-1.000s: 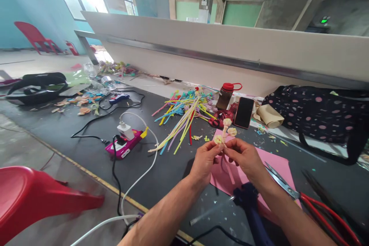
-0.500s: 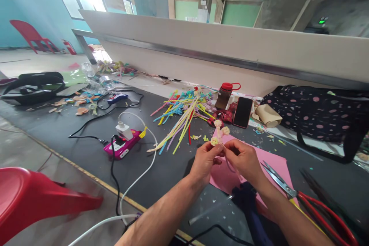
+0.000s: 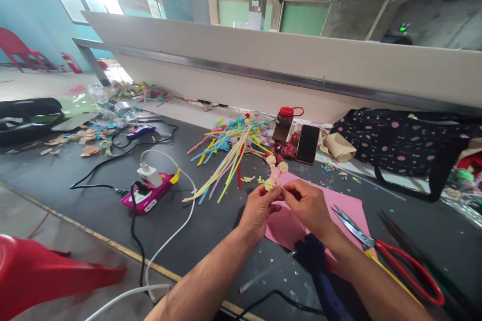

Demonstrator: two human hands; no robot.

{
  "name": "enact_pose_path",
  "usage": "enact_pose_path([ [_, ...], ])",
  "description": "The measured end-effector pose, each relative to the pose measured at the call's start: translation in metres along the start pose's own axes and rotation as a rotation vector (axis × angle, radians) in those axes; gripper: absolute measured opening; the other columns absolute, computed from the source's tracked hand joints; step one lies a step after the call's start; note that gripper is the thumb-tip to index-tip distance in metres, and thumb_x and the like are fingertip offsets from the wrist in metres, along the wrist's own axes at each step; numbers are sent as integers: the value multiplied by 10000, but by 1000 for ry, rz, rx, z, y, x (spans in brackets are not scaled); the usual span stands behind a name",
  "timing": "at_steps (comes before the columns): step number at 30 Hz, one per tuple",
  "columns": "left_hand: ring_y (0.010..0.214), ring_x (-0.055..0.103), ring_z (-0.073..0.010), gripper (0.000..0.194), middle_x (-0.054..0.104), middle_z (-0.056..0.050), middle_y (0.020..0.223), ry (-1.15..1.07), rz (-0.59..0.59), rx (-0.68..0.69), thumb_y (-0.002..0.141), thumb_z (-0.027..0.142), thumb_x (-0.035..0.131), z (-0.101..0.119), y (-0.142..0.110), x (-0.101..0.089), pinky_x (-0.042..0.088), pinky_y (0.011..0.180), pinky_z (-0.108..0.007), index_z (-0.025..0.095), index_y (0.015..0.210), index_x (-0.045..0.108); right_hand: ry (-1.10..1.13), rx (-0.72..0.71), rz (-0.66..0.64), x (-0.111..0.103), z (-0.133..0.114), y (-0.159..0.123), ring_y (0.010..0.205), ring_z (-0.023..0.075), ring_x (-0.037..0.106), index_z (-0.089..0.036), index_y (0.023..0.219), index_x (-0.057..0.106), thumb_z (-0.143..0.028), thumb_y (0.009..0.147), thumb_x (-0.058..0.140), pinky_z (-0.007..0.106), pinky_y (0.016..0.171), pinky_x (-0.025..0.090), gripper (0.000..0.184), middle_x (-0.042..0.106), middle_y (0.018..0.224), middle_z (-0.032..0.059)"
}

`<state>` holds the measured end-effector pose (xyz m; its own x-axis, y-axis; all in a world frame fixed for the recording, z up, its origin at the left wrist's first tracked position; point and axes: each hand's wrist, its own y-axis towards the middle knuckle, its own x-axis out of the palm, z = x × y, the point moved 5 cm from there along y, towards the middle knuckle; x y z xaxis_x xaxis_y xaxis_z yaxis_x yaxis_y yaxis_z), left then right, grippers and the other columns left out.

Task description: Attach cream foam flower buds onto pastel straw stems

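Note:
My left hand (image 3: 259,210) pinches the base of a small flower sprig (image 3: 276,172), which has pale yellow and cream blooms on a pinkish stem. My right hand (image 3: 307,205) meets it there, its thumb and forefinger closed on the same stem; the fingertips hide the exact grip. Pink paper (image 3: 348,205) lies beneath my hands. Under my right forearm is a dark blue tool (image 3: 318,266), probably a glue gun, with a clear stick (image 3: 267,272) beside it. Large scissors (image 3: 367,241) with red handles lie open to the right of my right hand.
Colourful pipe cleaners (image 3: 226,160) are heaped beyond my hands. A magenta power strip (image 3: 150,198) with cords sits left. Farther back stand a red-capped bottle (image 3: 283,125) and a phone (image 3: 308,144), near a dark patterned bag (image 3: 395,145). A red stool (image 3: 45,281) is at lower left.
The whole view has shifted, so most things appear farther left. Both hands keep the flower sprig pinched; the curved stem end seen below the right hand earlier is now hidden.

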<state>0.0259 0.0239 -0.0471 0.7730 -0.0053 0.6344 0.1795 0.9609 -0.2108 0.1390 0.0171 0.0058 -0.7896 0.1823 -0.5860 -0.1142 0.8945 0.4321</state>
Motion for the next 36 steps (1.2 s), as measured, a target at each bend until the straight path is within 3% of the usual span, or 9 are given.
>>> enact_pose_path([
  [11, 650, 544, -84, 245, 596, -13, 771, -3, -6, -28, 606, 265, 749, -4, 4, -1, 394, 522, -179, 137, 777, 627, -93, -83, 12, 0, -2, -2, 639, 130, 544, -178, 735, 605, -183, 809, 509, 238, 606, 383, 121, 612, 704, 14],
  [16, 842, 563, -143, 325, 610, -53, 963, 81, -195, -56, 639, 255, 722, 4, -1, 7, 438, 596, -205, 168, 939, 633, -137, -95, -56, -13, 3, 8, 603, 119, 539, -178, 708, 608, -189, 793, 541, 226, 566, 359, 110, 611, 660, 1],
  [18, 888, 567, -159, 371, 610, -63, 1009, 21, -200, -57, 672, 343, 687, 12, 0, 4, 459, 661, -233, 181, 999, 625, -159, -123, -115, -21, 3, 11, 595, 112, 539, -176, 690, 609, -167, 784, 540, 221, 565, 355, 117, 610, 649, -4],
  [20, 786, 580, -134, 363, 625, -62, 923, 0, -161, -87, 697, 437, 639, 19, 3, -1, 457, 627, -224, 153, 923, 644, -187, -163, -182, -27, 0, 13, 601, 107, 543, -174, 682, 612, -136, 770, 536, 215, 572, 355, 123, 616, 667, -3],
  [24, 522, 505, -49, 258, 578, 11, 664, 127, -68, -92, 593, 215, 748, 28, 9, -10, 373, 465, -151, 139, 815, 641, -229, -212, -269, -34, -6, 11, 610, 100, 545, -175, 700, 623, -98, 748, 531, 204, 572, 348, 130, 627, 690, -6],
  [28, 460, 457, -27, 285, 547, 28, 608, 188, -95, -54, 594, 204, 744, 32, 7, -5, 324, 417, -130, 140, 852, 640, -313, -230, -314, -32, -9, 8, 633, 113, 558, -169, 701, 631, -112, 755, 530, 212, 597, 351, 127, 642, 692, 8],
  [36, 429, 475, -46, 231, 566, 18, 572, 311, -83, -5, 589, 258, 736, 38, 3, -2, 315, 382, -140, 140, 695, 568, -421, -242, -334, -33, -10, 8, 695, 133, 581, -169, 753, 650, -150, 783, 512, 222, 616, 345, 143, 664, 757, 34],
])
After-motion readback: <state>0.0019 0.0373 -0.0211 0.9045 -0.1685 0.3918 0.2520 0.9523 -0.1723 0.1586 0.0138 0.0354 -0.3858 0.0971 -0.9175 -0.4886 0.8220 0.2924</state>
